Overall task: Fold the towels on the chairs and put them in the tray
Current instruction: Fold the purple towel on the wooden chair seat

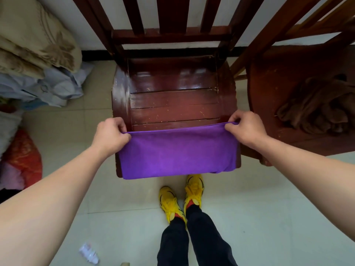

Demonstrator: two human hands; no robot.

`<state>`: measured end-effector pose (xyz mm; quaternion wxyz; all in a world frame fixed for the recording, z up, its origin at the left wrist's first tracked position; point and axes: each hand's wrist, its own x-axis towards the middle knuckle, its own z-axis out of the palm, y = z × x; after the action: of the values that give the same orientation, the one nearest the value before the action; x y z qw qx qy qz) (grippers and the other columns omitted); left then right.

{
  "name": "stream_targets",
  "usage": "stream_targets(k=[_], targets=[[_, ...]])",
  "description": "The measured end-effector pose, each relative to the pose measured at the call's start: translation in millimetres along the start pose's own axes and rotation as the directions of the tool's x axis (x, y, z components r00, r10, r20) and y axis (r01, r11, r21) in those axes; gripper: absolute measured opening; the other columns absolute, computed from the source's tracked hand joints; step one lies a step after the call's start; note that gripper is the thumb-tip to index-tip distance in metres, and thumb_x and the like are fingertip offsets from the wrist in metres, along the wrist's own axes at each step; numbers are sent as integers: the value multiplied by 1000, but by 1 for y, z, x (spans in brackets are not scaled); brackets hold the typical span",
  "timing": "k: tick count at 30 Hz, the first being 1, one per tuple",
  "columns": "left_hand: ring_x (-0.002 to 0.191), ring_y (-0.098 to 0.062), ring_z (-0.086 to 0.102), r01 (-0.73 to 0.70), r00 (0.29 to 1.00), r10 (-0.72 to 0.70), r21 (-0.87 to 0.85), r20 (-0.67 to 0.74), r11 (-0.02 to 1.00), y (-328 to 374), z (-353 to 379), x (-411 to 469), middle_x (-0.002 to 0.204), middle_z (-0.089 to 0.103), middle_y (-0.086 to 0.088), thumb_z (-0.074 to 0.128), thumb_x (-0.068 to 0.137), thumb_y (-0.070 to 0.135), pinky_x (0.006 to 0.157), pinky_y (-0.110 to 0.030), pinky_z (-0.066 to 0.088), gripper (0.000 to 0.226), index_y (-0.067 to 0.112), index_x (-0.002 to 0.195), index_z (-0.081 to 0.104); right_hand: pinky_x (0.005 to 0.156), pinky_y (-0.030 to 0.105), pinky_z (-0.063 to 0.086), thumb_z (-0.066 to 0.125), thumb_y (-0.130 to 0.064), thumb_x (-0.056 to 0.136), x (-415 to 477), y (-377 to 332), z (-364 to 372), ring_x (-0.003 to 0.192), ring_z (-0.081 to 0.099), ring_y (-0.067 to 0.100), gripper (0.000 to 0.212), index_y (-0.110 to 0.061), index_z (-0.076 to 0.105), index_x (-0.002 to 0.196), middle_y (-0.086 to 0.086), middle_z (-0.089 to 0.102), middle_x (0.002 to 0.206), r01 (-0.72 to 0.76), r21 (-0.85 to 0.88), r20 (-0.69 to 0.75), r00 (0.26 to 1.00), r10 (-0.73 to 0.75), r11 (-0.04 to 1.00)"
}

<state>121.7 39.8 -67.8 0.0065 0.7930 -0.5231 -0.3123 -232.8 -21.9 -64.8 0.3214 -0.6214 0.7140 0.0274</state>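
Chairs: two wooden chairs [172, 100], [288, 89].
Towels: two; purple towel [176, 154] on near seat's front, brown towel [315, 108] crumpled on the other.
Left hand [111, 135]: pinches purple towel's left corner.
Right hand [245, 127]: pinches its right corner.

Left forearm [57, 189] and right forearm [307, 166] bare, stretched forward and converging, left grip [111, 132] knuckles up, fingers curled, pinching the purple towel [176, 152] at one upper corner, right grip [245, 126] pinching the other upper corner likewise
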Motion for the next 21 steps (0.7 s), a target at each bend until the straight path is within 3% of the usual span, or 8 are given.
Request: stream_targets(k=[3,5,12,15,21], targets=[[54,-25,45,109,993,-97,-203,68,973,5,-23,-10,54,51,-6,65,69,-1,52,-27,32,20,13,62,53,67,29,41,70,-18,76,-9,-9,-22,76,60,22,11,-20,61,69,-1,63,73,-21,161,-15,1000,24,987],[52,-22,40,115,991,-93,-270,95,956,14,-51,-17,51,47,-5,64,70,-4,50,-26,30,24,13,61,51,67,29,43,69,-15,76,-15,-22,-45,74,59,20,13,-21,61,68,-2,63,72,-2,212,-39,999,11,977],[54,-16,50,-8,1000,4,-246,-17,969,69,-151,-21,63,59,-5,58,71,-5,52,-22,40,20,14,74,65,74,27,46,65,-17,76,-12,-71,-133,83,63,18,10,-26,69,76,-1,66,77,131,236,-184,979,-88,963],[52,-11,47,-36,996,18,-195,-93,980,92,-189,-24,60,56,-3,57,74,-1,51,-21,37,20,15,69,65,78,34,52,58,-25,74,-13,-94,-171,86,65,22,15,-22,73,75,1,70,77,191,212,-261,956,-133,959],[60,-20,47,-127,970,89,-159,-225,979,117,-235,-33,63,56,-7,54,74,-1,54,-26,35,17,12,67,63,75,35,50,56,-26,78,-24,-121,-222,85,63,23,12,-26,64,69,-4,64,79,287,202,-443,880,-173,936]])
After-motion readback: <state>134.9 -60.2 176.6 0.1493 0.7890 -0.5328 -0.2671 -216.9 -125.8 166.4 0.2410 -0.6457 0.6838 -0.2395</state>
